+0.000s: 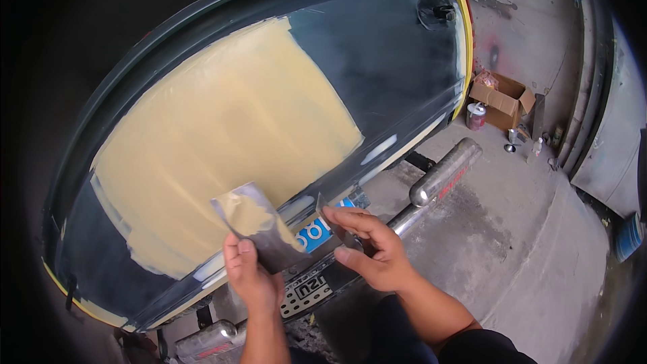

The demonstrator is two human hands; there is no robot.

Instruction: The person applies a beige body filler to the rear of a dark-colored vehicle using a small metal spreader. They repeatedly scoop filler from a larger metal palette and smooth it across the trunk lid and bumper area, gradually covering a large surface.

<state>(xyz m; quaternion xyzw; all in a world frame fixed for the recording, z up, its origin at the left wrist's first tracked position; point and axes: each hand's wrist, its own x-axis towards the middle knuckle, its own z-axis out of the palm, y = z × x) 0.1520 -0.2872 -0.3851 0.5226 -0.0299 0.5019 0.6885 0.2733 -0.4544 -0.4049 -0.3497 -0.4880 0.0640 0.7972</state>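
Note:
My left hand (253,276) is closed around the lower left edge of a grey flat mixing board (273,249), thumb on top. Cream-coloured filler paste (247,216) is smeared over the board's upper part. To the right of it, my right hand (373,246) pinches a thin dark filler spreader (322,203), seen nearly edge-on and apart from the board. Beyond both hands is a dark vehicle tailgate (377,61), with a broad cream layer of filler (236,108) across its middle and left. The board overlaps the lower edge of this layer in view.
Below the tailgate run a metal bumper tube (445,172) and a blue licence plate (317,234). Yellow masking tape (465,34) lines the tailgate's right edge. At the far right stand an open cardboard box (502,101), a tin (476,116) and a small bottle (536,147).

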